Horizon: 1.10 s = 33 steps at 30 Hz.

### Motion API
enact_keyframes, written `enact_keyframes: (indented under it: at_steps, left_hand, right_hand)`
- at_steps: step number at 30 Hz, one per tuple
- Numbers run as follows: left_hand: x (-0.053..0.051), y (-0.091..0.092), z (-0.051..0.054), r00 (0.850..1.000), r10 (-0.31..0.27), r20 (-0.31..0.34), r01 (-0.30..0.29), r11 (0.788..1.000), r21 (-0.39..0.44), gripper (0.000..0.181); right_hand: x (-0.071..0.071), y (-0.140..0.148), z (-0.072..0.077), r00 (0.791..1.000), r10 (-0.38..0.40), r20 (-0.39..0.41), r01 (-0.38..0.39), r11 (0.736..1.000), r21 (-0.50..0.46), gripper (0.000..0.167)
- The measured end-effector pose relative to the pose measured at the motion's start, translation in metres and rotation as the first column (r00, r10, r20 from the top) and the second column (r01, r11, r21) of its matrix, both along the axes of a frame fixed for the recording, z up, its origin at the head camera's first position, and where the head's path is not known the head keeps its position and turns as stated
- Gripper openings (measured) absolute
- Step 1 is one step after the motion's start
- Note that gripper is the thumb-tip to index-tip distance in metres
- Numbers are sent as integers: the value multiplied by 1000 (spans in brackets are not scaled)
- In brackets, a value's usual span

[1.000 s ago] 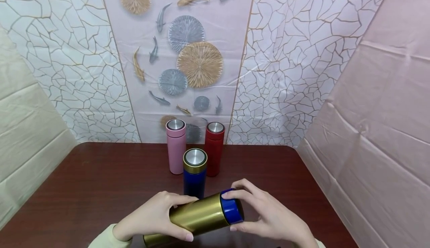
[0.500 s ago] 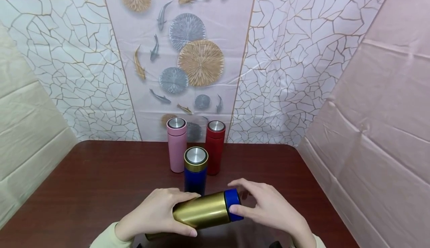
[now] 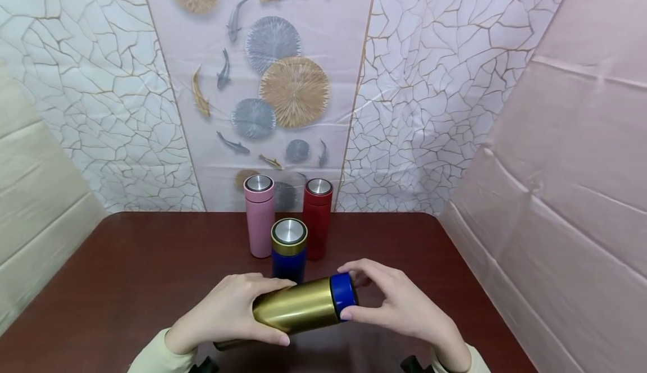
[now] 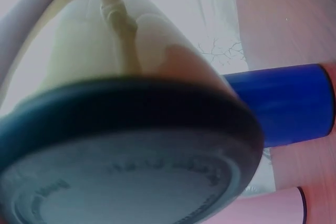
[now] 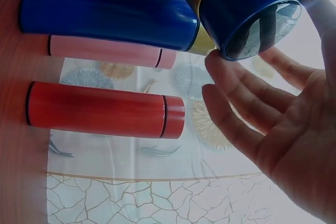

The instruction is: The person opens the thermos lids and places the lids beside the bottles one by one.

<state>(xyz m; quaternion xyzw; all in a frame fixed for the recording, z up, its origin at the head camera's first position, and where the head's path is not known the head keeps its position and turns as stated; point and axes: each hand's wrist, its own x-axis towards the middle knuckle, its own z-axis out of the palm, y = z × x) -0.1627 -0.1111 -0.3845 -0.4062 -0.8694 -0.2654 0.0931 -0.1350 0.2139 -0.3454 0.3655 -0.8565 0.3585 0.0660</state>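
A gold thermos bottle with a blue lid is held tilted over the near part of the table, lid end up to the right. My left hand grips its body, thumb below and fingers over the top. At the other end my right hand pinches the lid between thumb and fingertips. The left wrist view looks onto the dark round base of this bottle. In the right wrist view the lid's shiny top faces the palm, and the other fingers are spread beside it.
Just behind the held bottle stands a blue thermos with a gold lid. A pink thermos and a red thermos stand upright farther back on the brown table. A patterned cloth hangs behind the table.
My right fingers lifted partly off the lid half a second ago and now touch it again. The left hand keeps its grip on the bottle, which lies a little flatter than before.
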Motion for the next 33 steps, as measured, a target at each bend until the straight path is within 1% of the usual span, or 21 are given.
enact_keyframes:
  at_steps: [2,3,6,9,12,15,19,22,24,26,27,28,30,32,33]
  left_hand:
    - [-1,-1,1,1000,-3,1,3,1000,-1,69]
    - [-2,-1,1,1000,-4,3,4,1000,-1,69]
    - [0,-5,-1,1000,8,11,-8,1000,0,69]
    - [1,-7,0,1000,23,16,-23,1000,-3,70]
    - [0,-8,2,999,31,17,-31,1000,-5,70]
    - [-2,-9,5,999,25,24,-25,1000,-5,69]
    - [-4,-11,7,999,15,29,-15,1000,-1,69]
    - [-5,-11,7,999,12,31,-12,1000,3,68]
    - [-6,-11,7,1000,14,26,-14,1000,1,68]
    - [-6,-11,7,999,17,33,-17,1000,-1,68]
    - [-7,-10,7,999,18,36,-18,1000,-3,68]
    - [-7,-10,7,999,21,40,-20,1000,-8,69]
    - [-6,-10,7,998,26,49,-25,1000,-17,69]
    - [-6,-11,7,998,29,51,-28,999,-25,69]
    - [-5,-12,7,998,30,46,-29,999,-28,69]
  right_hand:
    - [1,0,1,1000,10,-18,-10,1000,1,53]
    - [1,0,1,999,13,-39,-12,1000,8,55]
    - [1,-2,0,996,45,-81,-44,999,13,59]
    - [0,-4,-1,988,77,-134,-75,997,18,61]
    - [-2,-5,-1,983,102,-154,-102,995,9,62]
    - [-2,-5,0,980,114,-161,-115,993,3,59]
    - [-2,-5,1,984,95,-153,-95,995,7,58]
    - [-2,-6,1,986,71,-150,-74,997,-15,64]
    - [-4,-7,1,988,40,-151,-46,998,-40,68]
    - [-5,-7,1,990,-1,-140,-7,998,-54,69]
    - [-6,-7,1,992,-26,-120,20,998,-54,68]
    - [-7,-7,1,993,-59,-100,56,998,-33,66]
    - [-8,-6,1,994,-97,-43,98,995,23,59]
    - [-9,-7,0,994,-110,12,109,991,76,52]
    - [-9,-7,-1,993,-105,46,101,991,92,48]
